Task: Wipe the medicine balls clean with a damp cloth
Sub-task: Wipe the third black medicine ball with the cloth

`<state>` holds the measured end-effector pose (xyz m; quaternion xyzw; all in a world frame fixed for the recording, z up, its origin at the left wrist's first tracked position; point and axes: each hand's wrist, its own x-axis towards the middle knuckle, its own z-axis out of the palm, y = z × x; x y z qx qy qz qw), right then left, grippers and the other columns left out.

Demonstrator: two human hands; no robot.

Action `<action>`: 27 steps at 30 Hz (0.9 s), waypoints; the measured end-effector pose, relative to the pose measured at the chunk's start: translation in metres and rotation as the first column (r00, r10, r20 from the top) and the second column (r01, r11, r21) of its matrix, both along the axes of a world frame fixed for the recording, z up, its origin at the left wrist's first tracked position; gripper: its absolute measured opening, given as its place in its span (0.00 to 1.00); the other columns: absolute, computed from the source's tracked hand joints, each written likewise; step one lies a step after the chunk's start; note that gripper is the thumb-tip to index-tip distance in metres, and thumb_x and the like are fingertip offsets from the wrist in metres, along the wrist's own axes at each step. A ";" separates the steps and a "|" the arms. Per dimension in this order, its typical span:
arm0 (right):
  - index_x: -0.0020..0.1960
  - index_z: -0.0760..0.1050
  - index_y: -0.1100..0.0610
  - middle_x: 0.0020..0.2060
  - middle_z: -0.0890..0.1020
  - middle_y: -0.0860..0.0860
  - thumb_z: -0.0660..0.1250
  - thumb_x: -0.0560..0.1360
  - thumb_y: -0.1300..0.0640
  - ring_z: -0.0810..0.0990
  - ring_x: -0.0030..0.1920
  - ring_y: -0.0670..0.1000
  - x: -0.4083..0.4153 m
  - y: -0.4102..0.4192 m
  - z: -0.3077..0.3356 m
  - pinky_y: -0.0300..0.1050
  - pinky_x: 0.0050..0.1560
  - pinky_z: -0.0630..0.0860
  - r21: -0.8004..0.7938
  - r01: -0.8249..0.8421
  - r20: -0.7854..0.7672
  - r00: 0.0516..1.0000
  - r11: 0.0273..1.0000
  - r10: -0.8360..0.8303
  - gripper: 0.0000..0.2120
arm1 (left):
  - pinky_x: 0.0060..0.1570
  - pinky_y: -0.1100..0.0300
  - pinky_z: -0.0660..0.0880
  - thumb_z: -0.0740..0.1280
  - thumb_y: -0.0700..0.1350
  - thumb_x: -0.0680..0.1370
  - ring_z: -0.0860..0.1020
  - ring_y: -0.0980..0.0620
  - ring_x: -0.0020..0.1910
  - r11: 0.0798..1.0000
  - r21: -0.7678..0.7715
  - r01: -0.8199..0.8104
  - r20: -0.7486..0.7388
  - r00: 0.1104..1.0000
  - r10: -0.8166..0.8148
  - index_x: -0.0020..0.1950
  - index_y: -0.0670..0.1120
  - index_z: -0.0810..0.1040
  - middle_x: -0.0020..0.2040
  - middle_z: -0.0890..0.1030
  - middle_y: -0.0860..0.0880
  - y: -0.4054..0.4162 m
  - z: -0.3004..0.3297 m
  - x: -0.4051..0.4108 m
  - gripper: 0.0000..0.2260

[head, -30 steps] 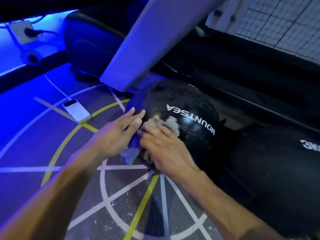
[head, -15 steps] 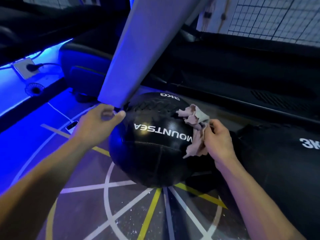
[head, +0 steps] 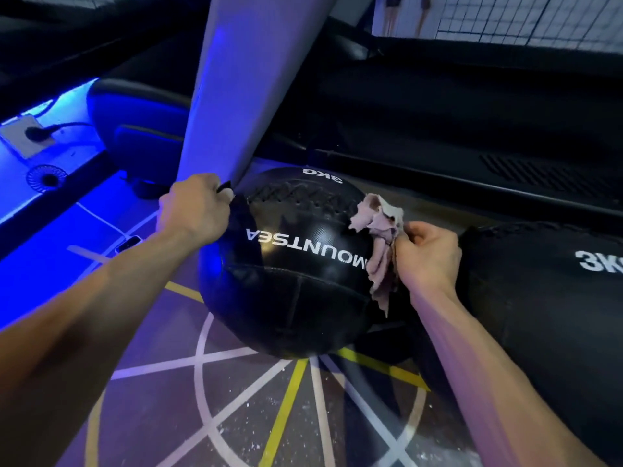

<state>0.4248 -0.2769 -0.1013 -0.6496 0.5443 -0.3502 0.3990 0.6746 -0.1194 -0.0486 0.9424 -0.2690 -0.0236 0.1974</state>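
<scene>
Item one: black medicine ball (head: pixel 296 264), lettered MOUNTSEA in white across its face and 3KG near its far top, stitched seam along the upper surface; sits centre of the scene, on or just above the floor (head: pixel 236 416), contact point not clear. Item two: left hand (head: pixel 194 210), fingers curled and gripping the ball's upper left edge, apparently around a dark strap or fold there; exactly what it holds cannot be told. Item three: right hand (head: pixel 426 257), fingers curled, pinching a crumpled pale cloth (head: pixel 379 237) against the ball's right side; the cloth bunches above the fingers and hangs in a ragged tail below them. Item four: second black medicine ball (head: pixel 546 298), marked 3K in white, partly cut off at the right edge, just beside the first ball and behind the right hand. Item five: pale slanted post (head: pixel 242 79), rising from behind the first ball toward the far top. Item six: floor with white and yellow painted lines, blue-lit at left. Item seven: wire mesh (head: pixel 526 18), far right.
</scene>
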 end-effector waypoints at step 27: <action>0.43 0.82 0.51 0.46 0.75 0.43 0.66 0.79 0.64 0.79 0.36 0.39 -0.099 0.096 0.046 0.28 0.37 0.75 -0.016 -0.539 -0.402 0.774 0.842 0.489 0.12 | 0.76 0.51 0.59 0.65 0.63 0.80 0.54 0.48 0.83 0.890 -0.156 0.428 -0.246 0.856 -0.455 0.81 0.69 0.49 0.85 0.48 0.52 0.023 -0.029 -0.063 0.34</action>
